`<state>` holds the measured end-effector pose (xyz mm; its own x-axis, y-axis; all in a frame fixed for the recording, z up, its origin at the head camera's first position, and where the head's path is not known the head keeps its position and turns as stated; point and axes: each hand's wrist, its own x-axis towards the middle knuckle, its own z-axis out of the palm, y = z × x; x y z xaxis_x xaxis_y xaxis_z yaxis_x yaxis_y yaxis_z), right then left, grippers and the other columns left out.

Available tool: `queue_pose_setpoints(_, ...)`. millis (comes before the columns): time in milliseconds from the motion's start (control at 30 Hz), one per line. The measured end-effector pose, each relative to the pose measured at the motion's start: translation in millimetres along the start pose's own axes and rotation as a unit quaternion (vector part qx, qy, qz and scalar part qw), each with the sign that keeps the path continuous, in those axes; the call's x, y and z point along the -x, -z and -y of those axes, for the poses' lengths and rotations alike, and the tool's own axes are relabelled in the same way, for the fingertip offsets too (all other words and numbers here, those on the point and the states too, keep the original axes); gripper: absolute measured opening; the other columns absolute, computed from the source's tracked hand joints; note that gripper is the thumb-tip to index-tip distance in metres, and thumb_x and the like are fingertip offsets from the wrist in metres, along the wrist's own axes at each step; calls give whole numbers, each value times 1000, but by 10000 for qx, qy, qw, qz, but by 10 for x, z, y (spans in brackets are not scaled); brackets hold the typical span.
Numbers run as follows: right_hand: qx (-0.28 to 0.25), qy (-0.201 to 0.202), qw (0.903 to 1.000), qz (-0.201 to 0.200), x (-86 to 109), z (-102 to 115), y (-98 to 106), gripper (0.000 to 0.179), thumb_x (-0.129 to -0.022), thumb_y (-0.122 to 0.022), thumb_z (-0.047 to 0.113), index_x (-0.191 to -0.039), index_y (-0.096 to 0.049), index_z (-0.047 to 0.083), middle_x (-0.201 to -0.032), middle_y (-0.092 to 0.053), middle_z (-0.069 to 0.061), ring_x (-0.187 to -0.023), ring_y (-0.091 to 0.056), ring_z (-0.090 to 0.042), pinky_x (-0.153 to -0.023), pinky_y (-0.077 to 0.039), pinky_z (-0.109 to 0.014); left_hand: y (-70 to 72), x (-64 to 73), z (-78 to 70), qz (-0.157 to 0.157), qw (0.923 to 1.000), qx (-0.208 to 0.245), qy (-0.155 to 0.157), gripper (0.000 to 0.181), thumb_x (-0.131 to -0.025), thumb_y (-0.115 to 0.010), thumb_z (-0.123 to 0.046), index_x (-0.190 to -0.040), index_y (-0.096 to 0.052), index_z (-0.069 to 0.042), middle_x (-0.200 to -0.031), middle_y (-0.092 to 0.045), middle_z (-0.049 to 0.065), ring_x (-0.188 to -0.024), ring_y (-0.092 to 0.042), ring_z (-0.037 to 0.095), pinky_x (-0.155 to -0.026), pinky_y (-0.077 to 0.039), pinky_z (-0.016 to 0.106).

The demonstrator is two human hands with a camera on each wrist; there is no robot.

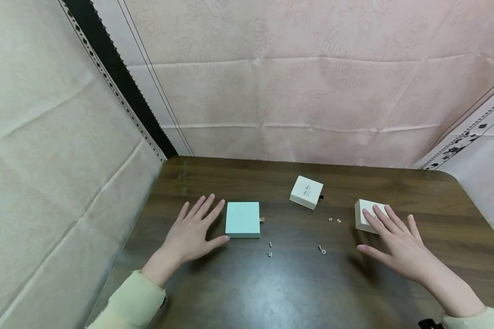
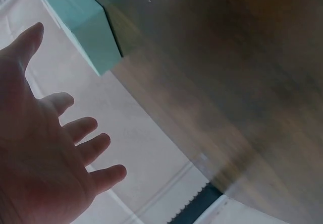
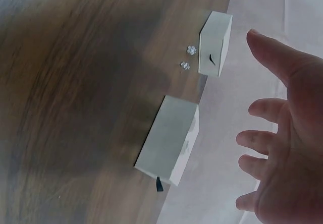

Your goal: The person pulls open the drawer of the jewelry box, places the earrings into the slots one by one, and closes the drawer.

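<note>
My left hand [image 1: 192,233], fingers spread and straight, hovers beside the left edge of a turquoise jewellery box [image 1: 242,220] with a small brown ribbon tab. Its thumb tip appears right at the box's lower left corner. My right hand [image 1: 399,242] is also spread, over a white box [image 1: 363,217], and hides part of its top. In the right wrist view a dark tab hangs from that white box [image 3: 166,135], with a gap to the fingers. Small silvery stud earrings [image 1: 339,220] lie between the boxes. Neither hand holds anything.
A second white box [image 1: 306,192] with printed lettering and a dark tab sits tilted near the far edge of the brown wooden table [image 1: 296,292]. More small shiny pieces [image 1: 322,250] lie mid-table. Pale patterned cloth [image 1: 313,100] hangs behind and beside the table.
</note>
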<state>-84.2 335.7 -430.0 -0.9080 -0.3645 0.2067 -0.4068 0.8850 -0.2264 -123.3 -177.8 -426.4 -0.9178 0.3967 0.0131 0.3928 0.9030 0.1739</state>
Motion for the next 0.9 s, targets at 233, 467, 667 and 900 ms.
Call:
queue_pose_setpoints(233,18,43,9998,187,-60,106,-2,96,-93,-79,50,-171,-30,21,-168,-37,-26,-162,-21,-43,-126,7,-72,-13,-104,-105,80,9984,-314,-467,93,-98,-65,-68,-171,-30,-22,-177,-25,11,-163,-24,35,-129,-18,65)
queue_pose_setpoints(467,67,234,9995,209,-98,191,-23,90,-94,-78,51,-168,-37,18,-167,-40,-24,-162,-23,-39,-129,8,-63,-57,-199,-187,48,9948,-404,-937,90,-98,-67,-64,-170,-33,-22,-175,-29,12,-162,-27,35,-129,-21,63)
queue_pose_setpoints(667,69,419,9989,210,-139,268,-58,89,-94,-77,52,-166,-40,17,-167,-41,-23,-166,-12,-28,-130,8,-61,-99,-272,-222,78,9913,-440,-1235,88,-99,-69,-61,-170,-34,-22,-175,-29,12,-162,-27,34,-130,-20,62)
queue_pose_setpoints(900,14,636,9977,213,-193,370,-74,84,-94,-78,51,-162,-47,13,-164,-45,-23,-165,-16,-29,-130,-1,-66,-153,-349,-210,260,9871,-569,-1475,83,-102,-65,-60,-170,-32,-25,-177,-26,9,-163,-25,30,-131,-16,59)
